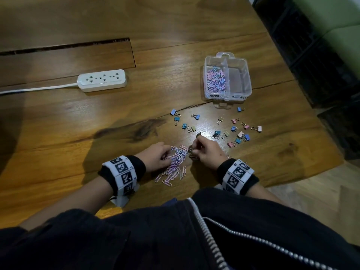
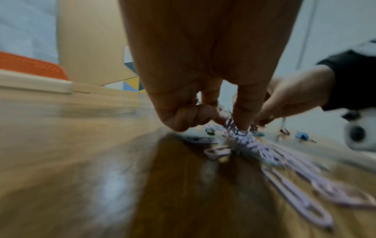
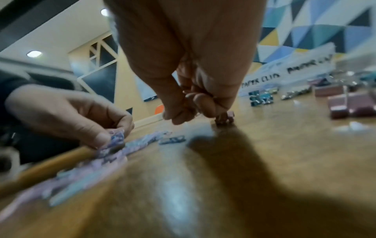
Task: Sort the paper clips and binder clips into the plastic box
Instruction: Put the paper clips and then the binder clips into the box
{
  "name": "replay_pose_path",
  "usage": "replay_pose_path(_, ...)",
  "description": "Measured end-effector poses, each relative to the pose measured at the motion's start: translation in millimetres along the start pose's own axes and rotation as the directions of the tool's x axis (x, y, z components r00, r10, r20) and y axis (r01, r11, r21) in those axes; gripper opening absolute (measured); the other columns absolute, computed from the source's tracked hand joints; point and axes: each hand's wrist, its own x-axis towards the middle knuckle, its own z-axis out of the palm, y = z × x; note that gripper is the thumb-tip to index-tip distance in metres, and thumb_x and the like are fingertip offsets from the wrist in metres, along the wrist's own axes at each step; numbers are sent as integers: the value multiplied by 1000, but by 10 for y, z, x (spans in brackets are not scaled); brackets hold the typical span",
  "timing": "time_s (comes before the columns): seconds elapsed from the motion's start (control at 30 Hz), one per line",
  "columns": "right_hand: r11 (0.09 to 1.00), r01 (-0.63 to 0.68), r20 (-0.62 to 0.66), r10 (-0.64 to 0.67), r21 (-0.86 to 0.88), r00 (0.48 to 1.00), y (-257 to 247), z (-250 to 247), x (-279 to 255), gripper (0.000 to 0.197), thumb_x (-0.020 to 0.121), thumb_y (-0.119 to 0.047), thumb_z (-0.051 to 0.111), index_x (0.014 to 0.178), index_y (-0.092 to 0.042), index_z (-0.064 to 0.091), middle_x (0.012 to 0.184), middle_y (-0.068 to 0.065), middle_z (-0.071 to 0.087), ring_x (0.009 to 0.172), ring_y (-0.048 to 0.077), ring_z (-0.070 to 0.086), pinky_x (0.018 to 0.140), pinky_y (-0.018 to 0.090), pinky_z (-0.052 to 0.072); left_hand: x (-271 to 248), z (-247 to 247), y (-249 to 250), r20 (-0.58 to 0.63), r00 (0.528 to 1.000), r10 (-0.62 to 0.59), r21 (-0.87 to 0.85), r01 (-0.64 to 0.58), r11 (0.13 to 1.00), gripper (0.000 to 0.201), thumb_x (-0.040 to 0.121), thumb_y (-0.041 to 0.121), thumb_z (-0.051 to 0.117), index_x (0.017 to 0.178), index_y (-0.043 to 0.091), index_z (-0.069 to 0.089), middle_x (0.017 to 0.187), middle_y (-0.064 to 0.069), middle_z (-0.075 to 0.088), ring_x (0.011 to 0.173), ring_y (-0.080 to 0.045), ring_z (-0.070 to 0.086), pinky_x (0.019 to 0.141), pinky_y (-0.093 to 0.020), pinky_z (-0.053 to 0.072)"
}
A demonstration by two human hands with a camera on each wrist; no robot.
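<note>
A pile of pink and lilac paper clips [image 1: 176, 163] lies on the wooden table just in front of me. My left hand [image 1: 168, 152] pinches a bunch of them at the pile's left side, thumb against fingers [image 3: 101, 138]. My right hand [image 1: 193, 150] is at the pile's right edge, its curled fingers [image 3: 195, 103] pinched on a few paper clips. Several coloured binder clips [image 1: 216, 126] lie scattered beyond the hands. The clear plastic box [image 1: 247, 75] stands further back; its left compartment holds paper clips [image 1: 215, 79], its right one is bare.
A white power strip [image 1: 102, 80] with its cable lies at the back left. A dark slot [image 1: 68, 45] cuts the tabletop behind it. The table's edge [image 1: 303, 94] runs down the right side. One small binder clip [image 3: 224, 118] stands just past my right fingertips.
</note>
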Motion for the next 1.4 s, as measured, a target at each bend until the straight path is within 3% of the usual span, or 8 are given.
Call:
replay_pose_path(0.1, 960, -59, 47, 49, 273, 998, -9, -57, 13, 17, 91, -1, 45, 100, -9, 57, 88, -6, 54, 74, 1, 52, 54, 7, 43, 7, -57, -26, -35, 998, -49, -426, 29, 904, 21, 90, 13, 52, 71, 19, 44, 73, 4, 48, 62, -7, 44, 55, -14, 38)
replay_pose_path(0.3, 661, -198, 184, 92, 724, 979, -121, -35, 58, 24, 90, -1, 36, 72, -9, 49, 72, 4, 49, 63, 14, 45, 61, 23, 38, 16, -104, -48, 57, 995, -82, -969, 75, 236, 18, 64, -4, 46, 63, 10, 35, 54, -7, 54, 34, -8, 46, 31, -14, 34)
replay_pose_path(0.4, 802, -148, 114, 100, 578, 988, -137, 63, 105, 23, 86, -5, 52, 66, -13, 45, 65, -1, 46, 58, 10, 43, 55, 19, 39, 2, -113, -6, 66, 996, -64, -992, 72, 100, 24, 51, -7, 37, 68, 10, 35, 50, -4, 55, 31, -9, 43, 29, -11, 31)
replay_pose_path(0.57, 975, 30, 6, -29, -219, 1000, -62, 222, 152, 33, 71, -23, 75, 96, -13, 56, 94, -3, 45, 85, 11, 45, 78, 23, 41, 27, -106, -3, 85, 990, -110, -913, 122, 391, 19, 78, -2, 55, 83, 14, 48, 65, -3, 50, 39, -6, 44, 35, -16, 35)
replay_pose_path(0.67, 939, 87, 11, -88, -333, 996, -69, 266, 153, 27, 76, -20, 70, 98, -10, 59, 107, 4, 45, 100, 18, 45, 91, 28, 39, 31, -46, 18, -53, 976, -209, -511, 154, 845, 16, 82, 21, 66, 83, 19, 50, 75, 2, 49, 61, -8, 45, 58, -21, 39)
replay_pose_path(0.8, 911, 83, 35, -76, -405, 997, -59, 303, 174, 18, 82, -17, 62, 96, -7, 59, 114, 10, 48, 108, 22, 46, 98, 35, 40, 37, 34, 70, -144, 971, -192, -31, 190, 981, 41, 77, 44, 67, 102, 15, 51, 92, 3, 50, 82, -13, 46, 69, -24, 38)
replay_pose_path(1.2, 931, -33, 76, 6, 363, 997, -3, 15, 87, 16, 88, -2, 51, 102, -6, 56, 84, -4, 57, 72, 8, 56, 55, 10, 48, 107, -33, 62, -6, 996, -94, -311, 87, 946, 15, 88, 22, 57, 75, 18, 49, 81, 2, 50, 71, -12, 46, 66, -22, 40)
replay_pose_path(1.4, 666, -241, 250, 85, 706, 965, -2, -70, 51, 26, 94, -3, 33, 78, -6, 53, 76, 5, 50, 60, 12, 50, 53, 18, 39, 63, -151, -28, 94, 995, -11, -951, 93, 295, 7, 60, 5, 42, 67, 8, 42, 58, -1, 58, 42, -9, 48, 37, -14, 39)
